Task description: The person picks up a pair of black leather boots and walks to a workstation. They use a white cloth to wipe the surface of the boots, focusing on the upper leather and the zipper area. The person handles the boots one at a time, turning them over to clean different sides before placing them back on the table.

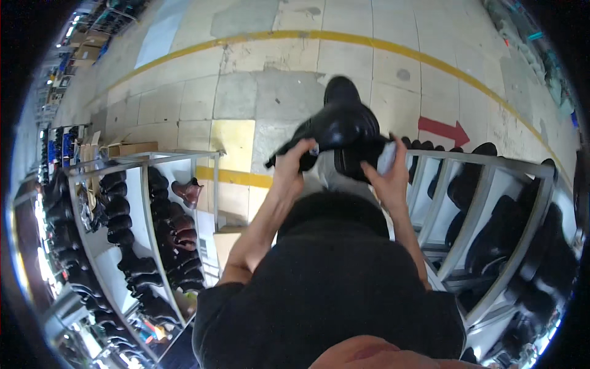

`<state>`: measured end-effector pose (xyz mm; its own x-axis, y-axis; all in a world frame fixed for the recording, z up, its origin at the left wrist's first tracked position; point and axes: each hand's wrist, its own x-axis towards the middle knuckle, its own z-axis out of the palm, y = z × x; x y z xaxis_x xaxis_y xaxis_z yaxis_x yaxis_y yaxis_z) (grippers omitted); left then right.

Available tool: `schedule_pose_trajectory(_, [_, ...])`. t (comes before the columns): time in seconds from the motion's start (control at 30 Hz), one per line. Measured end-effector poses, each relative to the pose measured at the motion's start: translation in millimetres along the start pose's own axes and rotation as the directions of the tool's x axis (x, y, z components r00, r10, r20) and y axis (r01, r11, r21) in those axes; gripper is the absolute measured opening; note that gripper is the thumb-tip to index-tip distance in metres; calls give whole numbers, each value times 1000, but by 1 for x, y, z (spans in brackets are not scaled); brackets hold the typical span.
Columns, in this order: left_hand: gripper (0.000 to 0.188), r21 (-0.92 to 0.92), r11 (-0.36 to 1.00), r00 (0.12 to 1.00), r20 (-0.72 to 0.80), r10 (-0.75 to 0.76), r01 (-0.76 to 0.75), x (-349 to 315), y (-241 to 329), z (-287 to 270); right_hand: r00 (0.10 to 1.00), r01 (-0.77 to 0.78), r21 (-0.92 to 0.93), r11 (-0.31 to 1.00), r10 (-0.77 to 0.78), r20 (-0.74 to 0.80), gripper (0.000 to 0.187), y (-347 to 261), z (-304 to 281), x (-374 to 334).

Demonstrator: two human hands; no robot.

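In front of my body I hold a black leather boot [344,126], its rounded toe pointing away from me. My left hand [293,161] is closed on the left side of the boot's upper edge, where a dark flap sticks out to the left. My right hand [390,179] grips the right side, thumb toward the middle and fingers round the outside. A small pale patch [385,158] shows beside the right fingers. The boot's inside and the undersides of my fingers are mostly hidden.
A metal rack [145,184] on the left carries rows of black and brown footwear, with a brown boot [188,192] near its inner side. Another rack [473,212] on the right holds black boots. Ahead, the tiled floor bears a yellow line [307,34] and a red arrow [444,129].
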<state>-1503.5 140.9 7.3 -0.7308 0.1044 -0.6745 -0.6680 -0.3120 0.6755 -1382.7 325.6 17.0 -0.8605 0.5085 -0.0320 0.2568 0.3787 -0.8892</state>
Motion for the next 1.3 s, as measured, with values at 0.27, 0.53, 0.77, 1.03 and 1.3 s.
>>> schedule_pose_trajectory(0.27, [26, -12, 987, 974, 163, -159, 163, 160, 114, 201, 988, -103, 134, 986, 118, -105, 79, -21, -45, 259])
schedule_pose_trajectory(0.53, [29, 91, 954, 892, 339, -299, 285, 352, 171, 440, 959, -128, -106, 986, 95, -267, 82, 23, -122, 520])
schedule_pose_trajectory(0.77, [27, 216, 950, 874, 387, -294, 224, 473, 201, 670, 909, -197, -41, 979, 167, -382, 80, 49, -222, 726])
schedule_pose_trajectory(1.03, [24, 148, 957, 883, 371, -286, 248, 625, 208, 907, 944, -173, -52, 984, 151, -293, 81, 122, -351, 990])
schedule_pose_trajectory(1.3, [23, 34, 998, 927, 371, -57, 48, 748, 270, 1153, 969, -15, -1, 1000, 14, -246, 78, 155, -472, 1256])
